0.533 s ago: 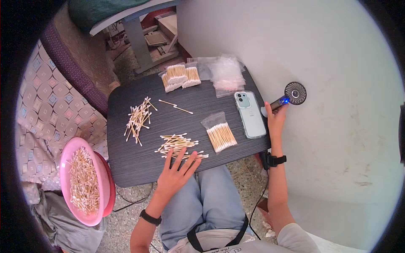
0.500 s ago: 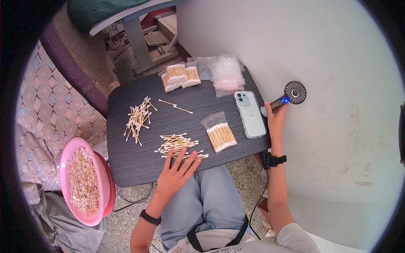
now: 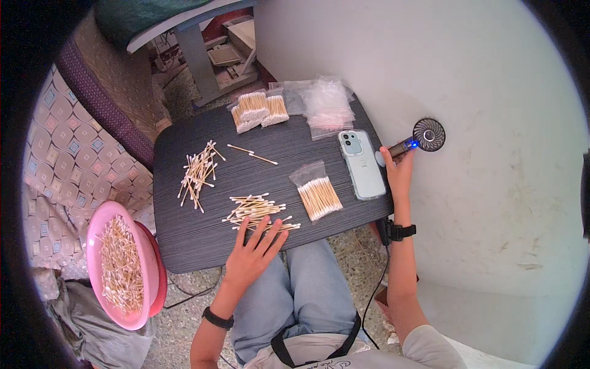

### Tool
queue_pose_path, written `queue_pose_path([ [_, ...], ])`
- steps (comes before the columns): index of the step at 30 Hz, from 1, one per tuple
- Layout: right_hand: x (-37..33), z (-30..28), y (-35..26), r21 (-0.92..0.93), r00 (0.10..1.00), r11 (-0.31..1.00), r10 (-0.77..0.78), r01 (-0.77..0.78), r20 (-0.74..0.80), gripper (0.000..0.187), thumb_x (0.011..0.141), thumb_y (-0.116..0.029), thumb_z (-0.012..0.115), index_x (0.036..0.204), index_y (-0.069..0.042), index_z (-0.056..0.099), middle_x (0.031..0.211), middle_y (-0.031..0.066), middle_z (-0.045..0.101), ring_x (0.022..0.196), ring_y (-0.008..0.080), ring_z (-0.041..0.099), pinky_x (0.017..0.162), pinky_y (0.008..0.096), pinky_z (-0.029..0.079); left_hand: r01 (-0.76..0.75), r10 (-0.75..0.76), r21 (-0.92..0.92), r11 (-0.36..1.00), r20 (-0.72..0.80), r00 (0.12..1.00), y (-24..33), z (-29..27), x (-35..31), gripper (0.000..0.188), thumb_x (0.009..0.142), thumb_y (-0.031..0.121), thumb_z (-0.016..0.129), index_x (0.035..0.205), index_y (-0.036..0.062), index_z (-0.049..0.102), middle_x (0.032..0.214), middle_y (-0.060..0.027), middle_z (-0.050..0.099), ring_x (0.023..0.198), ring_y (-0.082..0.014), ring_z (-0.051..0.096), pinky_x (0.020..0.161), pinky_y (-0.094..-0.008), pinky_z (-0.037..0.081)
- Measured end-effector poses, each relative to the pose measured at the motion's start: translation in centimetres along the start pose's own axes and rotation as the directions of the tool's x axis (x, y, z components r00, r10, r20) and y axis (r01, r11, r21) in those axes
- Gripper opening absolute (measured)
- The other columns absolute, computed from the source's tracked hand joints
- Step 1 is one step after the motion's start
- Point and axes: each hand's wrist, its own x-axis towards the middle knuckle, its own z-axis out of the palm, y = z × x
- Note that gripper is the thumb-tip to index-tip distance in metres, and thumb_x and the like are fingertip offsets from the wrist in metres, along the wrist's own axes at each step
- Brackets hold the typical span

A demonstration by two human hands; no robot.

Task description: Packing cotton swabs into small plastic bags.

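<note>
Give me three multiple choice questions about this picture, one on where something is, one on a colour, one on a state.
1. Where does the phone lie?
A. on the table's right end
B. in the pink bowl
C. on the floor

2. What colour is the bowl of swabs?
A. green
B. pink
C. black

3. What is the right hand doing?
A. lying flat on the table
B. gripping the fan's handle
C. holding a bag

Key: 1 A, the phone rests on the table beside the bagged swabs. 2 B, its rim shows pink. 3 B, the fingers close round the fan, while the left hand lies on the loose swabs.
</note>
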Motion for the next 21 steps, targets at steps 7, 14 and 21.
queue_pose_path([
  [7, -0.1, -0.3, 0.1, -0.024, 0.998, 0.999, 0.044, -0.043, 0.043, 0.050, 0.092, -0.025, 0.062, 0.125, 0.004, 0.038, 0.098, 0.0121, 0.063, 0.090, 0.0166, 0.061, 0.083, 0.0292, 0.046, 0.009, -0.009, -0.006, 1.000, -0.021, 1.000, 0.0, 0.0, 0.0, 0.045, 0.083, 0.013, 0.053, 0.128, 0.0163, 0.053, 0.141, -0.0049, 0.044, 0.133, -0.0239, 0.038, 0.110, -0.0542, 0.028],
  [14, 0.2, -0.4, 0.7, 0.047, 0.999, 0.998, 0.049, -0.049, 0.004, 0.044, 0.094, -0.023, 0.059, 0.124, 0.002, 0.039, 0.096, 0.0095, 0.063, 0.089, 0.0138, 0.059, 0.083, 0.0285, 0.046, 0.015, -0.015, -0.017, 1.000, -0.018, 1.000, 0.0, -0.2, 0.1, 0.044, 0.083, 0.013, 0.054, 0.127, 0.0164, 0.054, 0.141, -0.0046, 0.044, 0.133, -0.0235, 0.038, 0.110, -0.0540, 0.029],
  [21, 0.5, -0.3, 1.0, 0.248, 0.999, 0.969, 0.012, -0.020, 0.035, 0.033, 0.097, -0.018, 0.054, 0.120, 0.001, 0.042, 0.092, 0.0071, 0.063, 0.083, 0.0101, 0.057, 0.075, 0.0236, 0.045, -0.001, 0.001, 0.017, 1.000, 0.001, 1.000, 0.1, -0.3, 0.1, 0.047, 0.081, 0.014, 0.053, 0.128, 0.0175, 0.053, 0.141, -0.0040, 0.044, 0.132, -0.0225, 0.039, 0.110, -0.0532, 0.029],
])
